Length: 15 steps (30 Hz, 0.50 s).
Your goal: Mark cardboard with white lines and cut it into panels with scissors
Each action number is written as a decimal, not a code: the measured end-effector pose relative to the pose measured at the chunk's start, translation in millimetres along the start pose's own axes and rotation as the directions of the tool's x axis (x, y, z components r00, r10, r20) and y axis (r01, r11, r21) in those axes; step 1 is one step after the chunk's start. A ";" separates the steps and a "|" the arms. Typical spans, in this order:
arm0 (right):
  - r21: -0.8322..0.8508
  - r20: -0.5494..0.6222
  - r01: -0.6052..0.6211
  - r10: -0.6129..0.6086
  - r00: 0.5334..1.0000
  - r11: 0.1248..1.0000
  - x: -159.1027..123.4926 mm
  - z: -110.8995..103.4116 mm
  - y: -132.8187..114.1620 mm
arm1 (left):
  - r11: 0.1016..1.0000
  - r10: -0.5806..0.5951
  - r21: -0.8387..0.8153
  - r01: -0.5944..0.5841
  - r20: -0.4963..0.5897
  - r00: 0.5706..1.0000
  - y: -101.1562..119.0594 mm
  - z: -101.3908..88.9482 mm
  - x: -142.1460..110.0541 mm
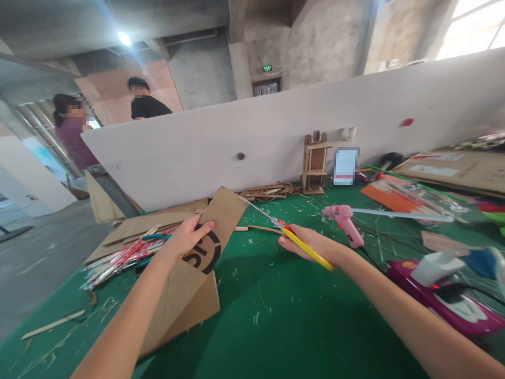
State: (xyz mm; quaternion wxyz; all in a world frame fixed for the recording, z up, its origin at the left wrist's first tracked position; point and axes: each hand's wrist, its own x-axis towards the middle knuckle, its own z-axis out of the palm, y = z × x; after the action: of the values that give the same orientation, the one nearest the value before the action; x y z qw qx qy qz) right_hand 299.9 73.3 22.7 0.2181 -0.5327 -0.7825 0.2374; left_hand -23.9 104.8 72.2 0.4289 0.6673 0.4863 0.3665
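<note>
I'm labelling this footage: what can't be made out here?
All in the head view:
Print on the cardboard: partly covered by the left hand.
Scissors' second handle: mostly hidden by the right hand.
Screen: masked by pixelation.
Green item: cut off by the right edge.

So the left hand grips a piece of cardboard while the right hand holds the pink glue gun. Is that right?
Not quite: the head view shows the right hand holding a yellow-handled tool; the pink glue gun is on the green table. The left hand does grip cardboard.
</note>
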 end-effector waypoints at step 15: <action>-0.066 -0.042 -0.081 0.078 0.996 0.995 0.0 -2.4 -9.0 | 1.000 -0.002 0.008 0.002 0.035 0.999 -2.4 7.3 -0.6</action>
State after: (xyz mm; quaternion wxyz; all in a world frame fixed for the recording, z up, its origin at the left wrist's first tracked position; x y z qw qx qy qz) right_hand 294.8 70.7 30.0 0.2058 -0.5750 -0.7638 0.2087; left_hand -18.2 103.0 67.2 0.4350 0.6748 0.4810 0.3522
